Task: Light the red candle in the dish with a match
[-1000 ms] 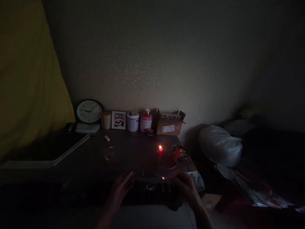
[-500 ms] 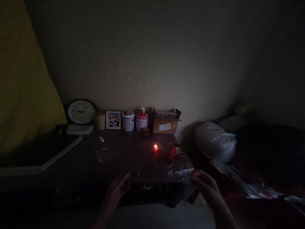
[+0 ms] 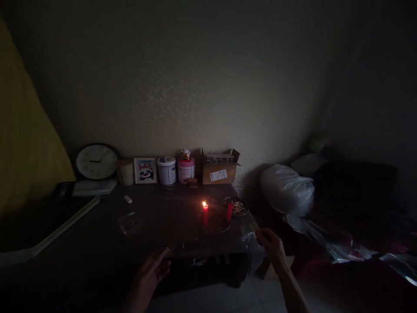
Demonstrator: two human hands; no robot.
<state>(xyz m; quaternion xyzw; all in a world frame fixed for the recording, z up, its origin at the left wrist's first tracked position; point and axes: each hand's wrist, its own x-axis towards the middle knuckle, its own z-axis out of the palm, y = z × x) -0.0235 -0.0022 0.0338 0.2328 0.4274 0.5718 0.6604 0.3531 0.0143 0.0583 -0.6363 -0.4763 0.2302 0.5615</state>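
Note:
The room is dim. My left hand (image 3: 153, 269) is at the table's front edge, thumb and index finger pinched on a small pale thing, too dark to name. My right hand (image 3: 271, 244) is closed by the table's front right corner, its fingertips on glinting clear plastic (image 3: 250, 238) that hangs over the edge. Beyond my hands a lit red candle (image 3: 205, 214) stands upright on the left side of a round dish (image 3: 215, 230). A second red candle (image 3: 230, 211), with no flame, stands at the dish's right side. Behind it a round container holds several matchsticks (image 3: 239, 208).
Along the wall stand a clock (image 3: 97, 161), a panda picture frame (image 3: 145, 171), a white tin (image 3: 167, 170), a pink tin (image 3: 186, 173) with a figurine, and an open cardboard box (image 3: 219, 174). A small clear packet (image 3: 129, 223) lies left. A stuffed white bag (image 3: 286, 189) is right.
The view has shifted, so the table things appear further left. Both hands keep their grip near the front edge; my left hand appears slightly lower and further left.

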